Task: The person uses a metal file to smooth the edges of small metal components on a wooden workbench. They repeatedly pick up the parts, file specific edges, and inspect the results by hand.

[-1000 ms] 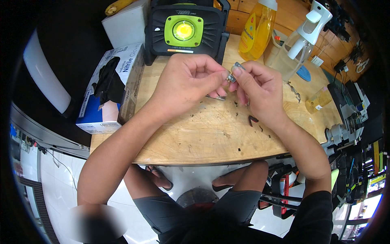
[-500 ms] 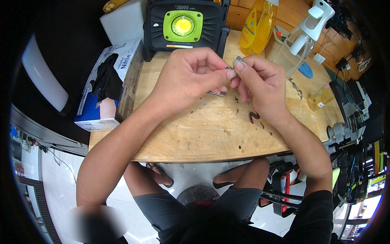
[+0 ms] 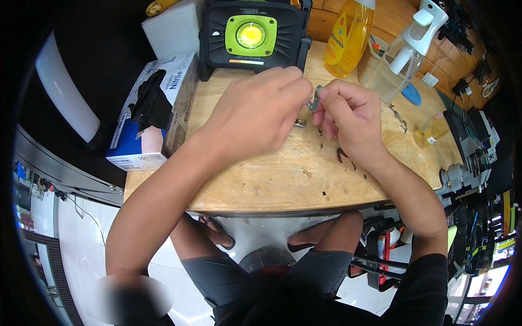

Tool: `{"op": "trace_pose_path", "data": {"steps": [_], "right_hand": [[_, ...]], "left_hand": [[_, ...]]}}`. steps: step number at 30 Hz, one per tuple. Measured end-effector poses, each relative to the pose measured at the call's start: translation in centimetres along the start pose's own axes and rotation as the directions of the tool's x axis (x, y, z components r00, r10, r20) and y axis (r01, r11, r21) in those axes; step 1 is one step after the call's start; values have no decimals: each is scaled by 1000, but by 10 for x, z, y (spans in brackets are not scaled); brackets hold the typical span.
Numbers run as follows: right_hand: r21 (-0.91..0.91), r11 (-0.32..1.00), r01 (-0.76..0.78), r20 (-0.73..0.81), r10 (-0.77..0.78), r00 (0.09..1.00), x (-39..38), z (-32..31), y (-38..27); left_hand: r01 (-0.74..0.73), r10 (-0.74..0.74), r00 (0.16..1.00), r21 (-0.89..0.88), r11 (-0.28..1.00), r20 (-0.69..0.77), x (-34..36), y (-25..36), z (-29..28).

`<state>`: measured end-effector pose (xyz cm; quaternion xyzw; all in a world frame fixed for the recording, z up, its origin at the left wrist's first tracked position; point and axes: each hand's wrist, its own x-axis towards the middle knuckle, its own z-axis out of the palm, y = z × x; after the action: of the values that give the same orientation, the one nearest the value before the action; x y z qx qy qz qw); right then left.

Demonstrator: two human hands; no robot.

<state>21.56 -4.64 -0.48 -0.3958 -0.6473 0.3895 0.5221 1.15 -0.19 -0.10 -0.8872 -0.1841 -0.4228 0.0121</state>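
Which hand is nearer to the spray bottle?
Right. The right hand is left of the spray bottle and closer to the person's body; the left hand is farther left, on the right hand's other side.

On the flat tan wooden table [image 3: 255, 187], a boxy black plastic lamp [image 3: 253, 35] stands behind the bare left hand [image 3: 262, 106], right of a long blue-and-white cardboard box [image 3: 182, 103].

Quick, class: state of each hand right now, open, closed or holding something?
Left hand: curled beside the small grey piece; whether it grips anything cannot be told.
Right hand: closed, pinching the small grey piece.
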Motion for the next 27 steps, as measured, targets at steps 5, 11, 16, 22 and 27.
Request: {"op": "trace_pose_path", "data": {"steps": [5, 11, 16, 22, 27], "right_hand": [[20, 997, 79, -11, -79, 997, 2, 1, 4], [-37, 999, 15, -2, -15, 1000, 1, 0, 0], [-100, 995, 10, -46, -15, 999, -1, 4, -1], [-76, 993, -91, -41, 89, 995, 4, 2, -10], [0, 987, -163, -80, 163, 983, 12, -7, -6]], "left_hand": [[-37, 35, 998, -30, 999, -44, 2, -4, 1], [-102, 109, 993, 158, 982, -37, 3, 3, 1], [-144, 159, 987, 274, 951, -32, 0, 5, 3], [-192, 205, 978, 233, 953, -31, 1, 3, 4], [-127, 146, 983, 165, 978, -108, 6, 1, -2]]}}
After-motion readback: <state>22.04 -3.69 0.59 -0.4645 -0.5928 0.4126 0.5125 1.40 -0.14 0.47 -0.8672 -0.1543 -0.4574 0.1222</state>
